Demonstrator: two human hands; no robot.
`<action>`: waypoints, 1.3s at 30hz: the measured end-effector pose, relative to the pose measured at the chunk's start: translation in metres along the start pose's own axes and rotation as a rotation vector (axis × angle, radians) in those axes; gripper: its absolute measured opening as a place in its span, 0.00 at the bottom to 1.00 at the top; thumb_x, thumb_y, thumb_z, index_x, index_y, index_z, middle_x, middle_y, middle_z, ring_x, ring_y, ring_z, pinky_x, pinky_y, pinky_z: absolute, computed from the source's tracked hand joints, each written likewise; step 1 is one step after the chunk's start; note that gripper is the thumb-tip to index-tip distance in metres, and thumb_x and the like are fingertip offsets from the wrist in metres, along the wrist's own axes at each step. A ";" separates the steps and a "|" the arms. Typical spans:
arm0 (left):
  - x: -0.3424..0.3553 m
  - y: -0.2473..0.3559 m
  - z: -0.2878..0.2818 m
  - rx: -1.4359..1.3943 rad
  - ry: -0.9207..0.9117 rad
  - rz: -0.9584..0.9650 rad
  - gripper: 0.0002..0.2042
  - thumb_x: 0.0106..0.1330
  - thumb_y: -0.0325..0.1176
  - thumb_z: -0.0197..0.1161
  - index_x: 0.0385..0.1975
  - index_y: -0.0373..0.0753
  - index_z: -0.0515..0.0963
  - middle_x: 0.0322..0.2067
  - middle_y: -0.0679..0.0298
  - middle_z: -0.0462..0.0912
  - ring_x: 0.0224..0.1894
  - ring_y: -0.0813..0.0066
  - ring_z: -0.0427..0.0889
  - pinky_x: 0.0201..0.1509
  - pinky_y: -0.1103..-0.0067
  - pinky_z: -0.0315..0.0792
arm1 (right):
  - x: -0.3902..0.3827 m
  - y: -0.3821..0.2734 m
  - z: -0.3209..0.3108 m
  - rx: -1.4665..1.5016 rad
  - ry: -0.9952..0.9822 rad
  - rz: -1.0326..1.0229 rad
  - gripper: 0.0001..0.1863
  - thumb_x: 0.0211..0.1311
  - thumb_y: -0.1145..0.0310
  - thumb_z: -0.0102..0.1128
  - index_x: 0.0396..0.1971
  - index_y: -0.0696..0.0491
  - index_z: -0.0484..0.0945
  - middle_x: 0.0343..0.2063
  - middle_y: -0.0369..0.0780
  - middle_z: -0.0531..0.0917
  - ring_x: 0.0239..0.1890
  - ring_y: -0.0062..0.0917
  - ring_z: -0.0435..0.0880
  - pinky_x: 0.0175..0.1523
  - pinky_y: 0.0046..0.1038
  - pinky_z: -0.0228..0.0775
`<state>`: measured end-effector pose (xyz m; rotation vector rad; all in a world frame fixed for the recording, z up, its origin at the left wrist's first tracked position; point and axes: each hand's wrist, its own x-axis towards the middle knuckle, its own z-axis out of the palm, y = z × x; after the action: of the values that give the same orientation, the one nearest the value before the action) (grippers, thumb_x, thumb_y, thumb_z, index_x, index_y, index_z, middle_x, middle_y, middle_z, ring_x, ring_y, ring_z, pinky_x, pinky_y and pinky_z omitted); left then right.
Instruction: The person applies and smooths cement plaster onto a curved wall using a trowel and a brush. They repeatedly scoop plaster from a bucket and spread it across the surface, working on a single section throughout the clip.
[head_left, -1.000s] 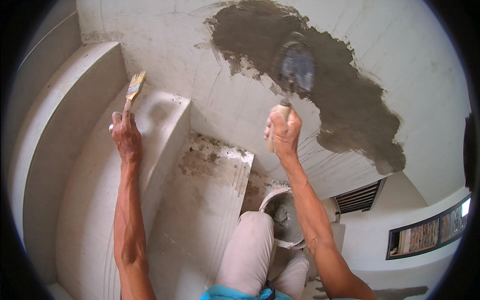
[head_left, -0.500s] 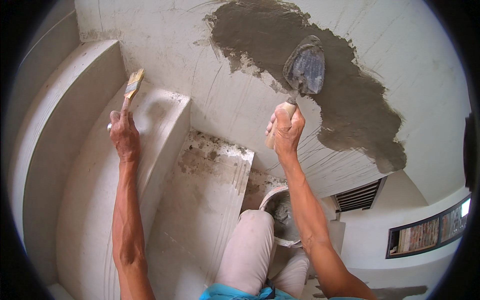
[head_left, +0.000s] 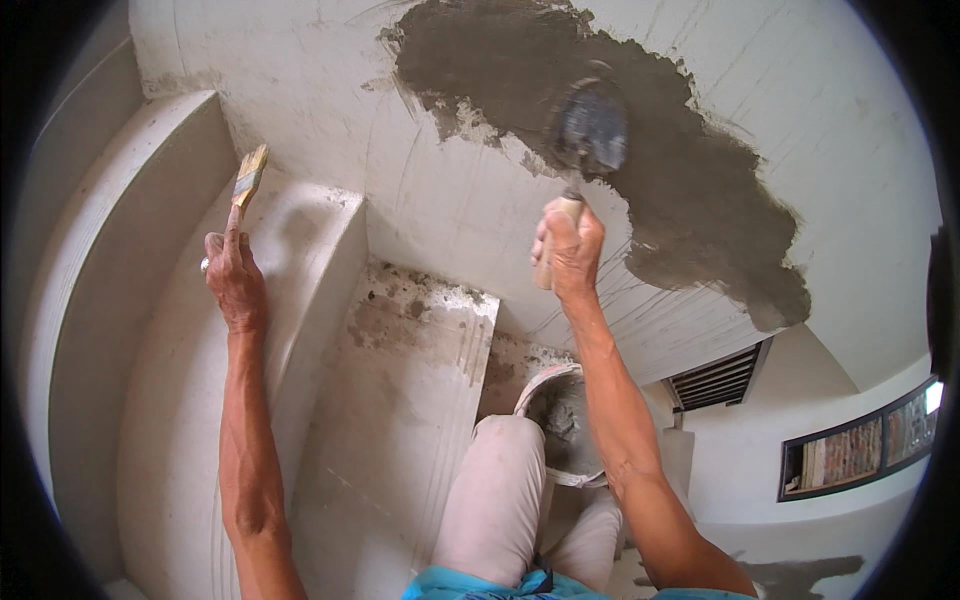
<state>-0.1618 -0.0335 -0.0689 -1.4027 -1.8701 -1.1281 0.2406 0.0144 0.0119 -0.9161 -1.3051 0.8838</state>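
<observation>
My right hand (head_left: 574,248) is closed round the wooden handle of a trowel (head_left: 592,128). Its rounded metal blade is smeared by motion over a patch of wet grey mortar (head_left: 690,180) on the pale wall (head_left: 300,60). Whether the blade touches the mortar I cannot tell. On the left, my left hand (head_left: 238,285) grips a flat paintbrush (head_left: 249,178), bristles pointing up and away, above a step. The index finger lies along the brush handle, and a ring shows on that hand.
A bucket of grey mortar (head_left: 565,420) stands beside my right knee. Pale concrete steps (head_left: 400,400) climb toward the left, with sharp edges. A dark louvred vent (head_left: 718,375) sits low in the wall at right, and a dark-framed opening (head_left: 855,445) lies farther right.
The trowel blade has shifted slightly left on the mortar patch and blurred. The hand on the paintbrush appears a little farther left, as the whole view has also moved slightly.
</observation>
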 end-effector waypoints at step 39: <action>0.001 0.002 0.002 -0.025 -0.041 -0.029 0.19 0.72 0.30 0.54 0.63 0.48 0.73 0.29 0.57 0.71 0.30 0.61 0.73 0.36 0.64 0.67 | -0.032 0.018 -0.017 -0.025 0.165 -0.005 0.17 0.62 0.56 0.62 0.32 0.55 0.71 0.18 0.33 0.72 0.14 0.14 0.72 0.18 0.20 0.66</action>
<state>-0.1600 -0.0315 -0.0688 -1.4264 -1.9173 -1.1489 0.2548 -0.0087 -0.0175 -0.9839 -1.1787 0.7726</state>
